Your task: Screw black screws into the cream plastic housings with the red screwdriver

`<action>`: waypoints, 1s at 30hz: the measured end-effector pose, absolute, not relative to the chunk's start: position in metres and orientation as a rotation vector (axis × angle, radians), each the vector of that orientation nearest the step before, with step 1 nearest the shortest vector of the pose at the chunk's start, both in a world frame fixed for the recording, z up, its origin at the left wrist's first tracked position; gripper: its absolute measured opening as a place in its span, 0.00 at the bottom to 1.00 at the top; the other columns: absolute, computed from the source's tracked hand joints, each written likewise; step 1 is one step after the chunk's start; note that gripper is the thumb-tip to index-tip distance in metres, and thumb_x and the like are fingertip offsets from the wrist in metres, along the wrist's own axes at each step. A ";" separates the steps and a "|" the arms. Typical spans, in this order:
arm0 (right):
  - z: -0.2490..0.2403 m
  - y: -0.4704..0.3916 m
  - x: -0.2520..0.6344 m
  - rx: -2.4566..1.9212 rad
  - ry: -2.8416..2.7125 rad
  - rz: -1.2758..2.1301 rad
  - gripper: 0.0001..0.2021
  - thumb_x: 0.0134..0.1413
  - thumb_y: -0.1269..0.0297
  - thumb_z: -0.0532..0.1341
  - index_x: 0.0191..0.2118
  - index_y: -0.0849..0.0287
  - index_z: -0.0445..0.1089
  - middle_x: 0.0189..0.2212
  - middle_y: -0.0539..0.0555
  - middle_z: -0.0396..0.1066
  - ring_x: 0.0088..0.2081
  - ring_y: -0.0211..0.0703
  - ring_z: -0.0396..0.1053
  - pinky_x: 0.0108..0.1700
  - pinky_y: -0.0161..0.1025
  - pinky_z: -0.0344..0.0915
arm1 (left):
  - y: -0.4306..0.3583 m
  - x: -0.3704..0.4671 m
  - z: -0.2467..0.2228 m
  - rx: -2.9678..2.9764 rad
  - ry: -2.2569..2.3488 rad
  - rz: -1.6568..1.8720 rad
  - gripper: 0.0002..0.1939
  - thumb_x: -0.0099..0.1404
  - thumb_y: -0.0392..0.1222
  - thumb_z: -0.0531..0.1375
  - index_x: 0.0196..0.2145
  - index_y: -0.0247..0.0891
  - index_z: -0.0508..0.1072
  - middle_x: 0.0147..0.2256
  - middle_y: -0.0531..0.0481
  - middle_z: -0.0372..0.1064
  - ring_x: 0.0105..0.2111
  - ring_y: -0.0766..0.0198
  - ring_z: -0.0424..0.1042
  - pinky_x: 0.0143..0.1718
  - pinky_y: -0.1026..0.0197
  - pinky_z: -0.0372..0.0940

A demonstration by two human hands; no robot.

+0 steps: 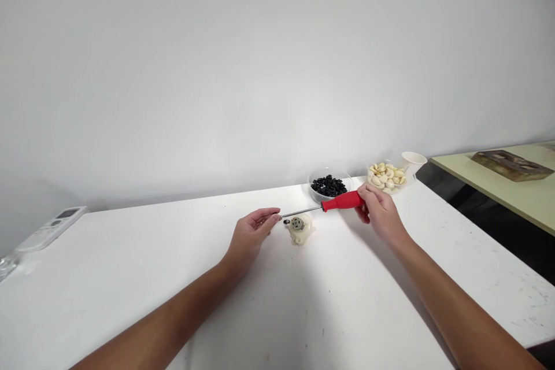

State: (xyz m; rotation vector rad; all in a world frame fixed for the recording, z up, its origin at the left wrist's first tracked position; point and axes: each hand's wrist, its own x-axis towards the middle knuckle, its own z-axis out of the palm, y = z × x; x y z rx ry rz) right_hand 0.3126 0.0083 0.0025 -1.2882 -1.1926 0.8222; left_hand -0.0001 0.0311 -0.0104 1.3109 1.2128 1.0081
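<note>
A screwdriver (342, 202) with a red handle and a thin metal shaft is held almost level above the white table (165, 254). My right hand (379, 211) is closed round the end of its handle. At the shaft's tip, my left hand (255, 231) pinches with thumb and forefinger; anything small between them is too tiny to name. Just beneath the shaft, a cream-coloured part (300, 236) with a grey round centre lies on the table, touched by neither hand.
Behind the screwdriver stand a clear bowl of black pieces (328, 186), a container of pale pieces (385, 176) and a white cup (413, 163). A white remote (54, 228) lies far left. Beyond the right edge, a greenish table (498, 191) bears a brown box (511, 165).
</note>
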 end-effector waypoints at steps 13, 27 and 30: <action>0.001 0.007 0.312 -1.425 -1.226 0.734 0.25 0.68 0.45 0.57 0.23 0.55 0.57 0.15 0.48 0.60 0.19 0.37 0.57 0.23 0.38 0.54 | 0.032 0.000 -0.012 1.311 1.233 1.003 0.24 0.61 0.57 0.70 0.49 0.40 0.82 0.43 0.44 0.81 0.44 0.55 0.75 0.42 0.59 0.66; 0.001 0.004 0.311 -1.366 -1.311 0.766 0.23 0.69 0.48 0.55 0.25 0.56 0.64 0.17 0.49 0.63 0.21 0.39 0.60 0.26 0.39 0.56 | 0.032 0.002 -0.003 1.222 1.247 1.062 0.22 0.61 0.54 0.70 0.47 0.36 0.82 0.39 0.44 0.80 0.38 0.59 0.73 0.42 0.60 0.68; -0.001 0.005 0.308 -1.257 -1.231 0.900 0.11 0.67 0.54 0.55 0.40 0.55 0.68 0.20 0.47 0.66 0.21 0.41 0.62 0.26 0.39 0.58 | 0.032 0.003 -0.002 1.213 1.257 1.066 0.22 0.60 0.54 0.71 0.47 0.36 0.82 0.39 0.44 0.80 0.35 0.62 0.72 0.42 0.61 0.67</action>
